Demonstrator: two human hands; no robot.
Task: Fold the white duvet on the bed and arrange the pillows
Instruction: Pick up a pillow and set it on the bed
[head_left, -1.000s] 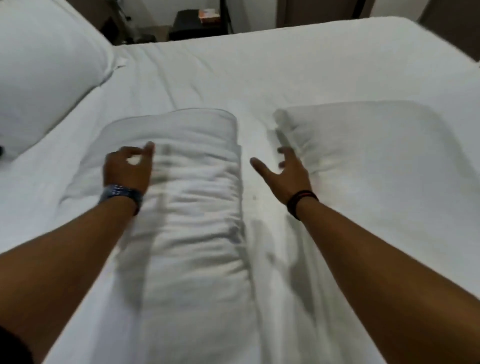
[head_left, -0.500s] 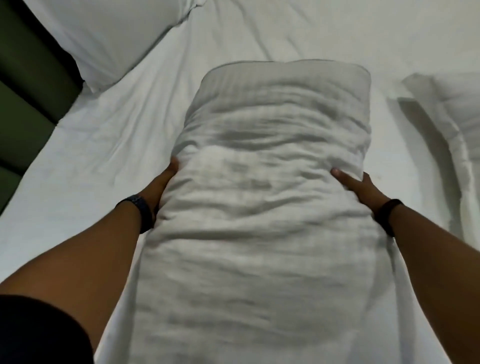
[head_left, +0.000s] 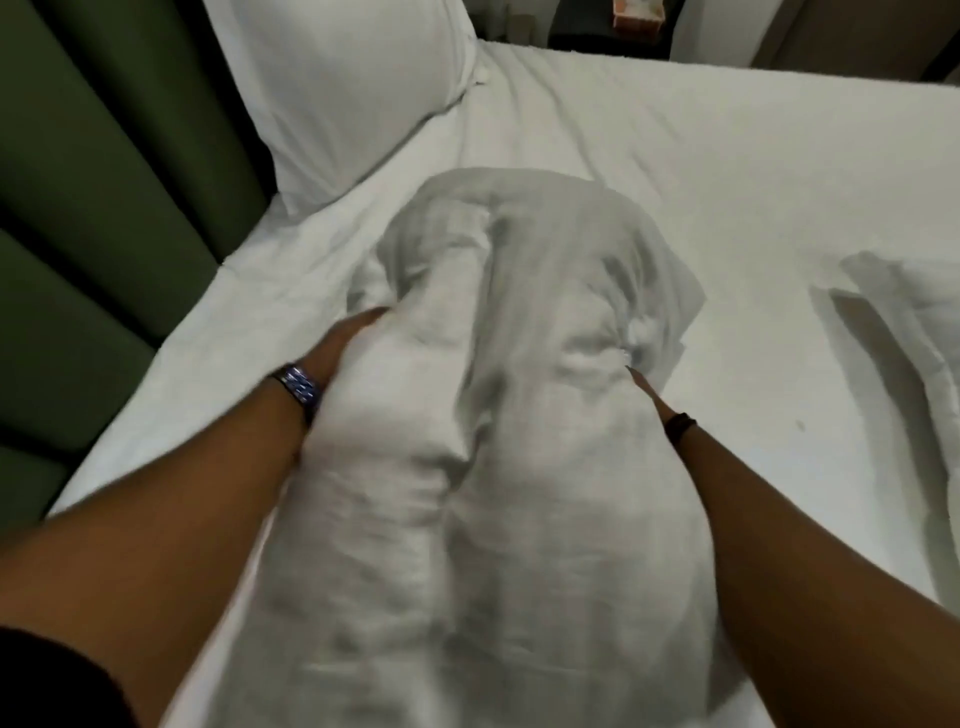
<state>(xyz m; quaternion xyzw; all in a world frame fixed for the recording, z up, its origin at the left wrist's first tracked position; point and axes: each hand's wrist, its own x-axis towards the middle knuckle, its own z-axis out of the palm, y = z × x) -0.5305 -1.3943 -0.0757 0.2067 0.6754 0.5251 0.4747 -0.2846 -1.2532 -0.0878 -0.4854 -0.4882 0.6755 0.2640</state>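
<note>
I hold a wrinkled white pillow (head_left: 519, 415) in the middle of the view, raised off the white bed sheet (head_left: 675, 156) and creased down its length. My left hand (head_left: 343, 343) grips its left side, fingers sunk into the fabric. On the pillow's right side my right hand (head_left: 647, 392) presses in, mostly hidden by the cloth. A second white pillow (head_left: 353, 88) leans at the upper left against the headboard. The corner of a third pillow (head_left: 909, 322) lies flat at the right edge.
A green padded headboard (head_left: 78, 208) runs along the left. Past the far edge of the bed stands a dark nightstand (head_left: 597, 31) with an orange box (head_left: 636, 13) on it.
Both hands went from resting open on and beside the pillow to gripping its two sides. The pillow has come up off the sheet and buckled in the middle. The view has swung left.
</note>
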